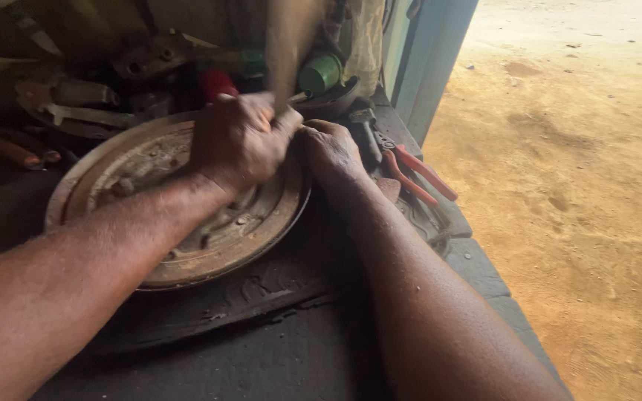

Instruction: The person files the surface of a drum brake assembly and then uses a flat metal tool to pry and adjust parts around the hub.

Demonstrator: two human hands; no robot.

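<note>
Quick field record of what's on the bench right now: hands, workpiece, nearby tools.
left hand: closed around a blurred upright handle
right hand: resting at the rim of the rusty round plate
workpiece: rusty round plate, lying flat on dark bench
nearby tools: red-handled pliers right of the hands
behind: green can, scrap metal parts
</note>
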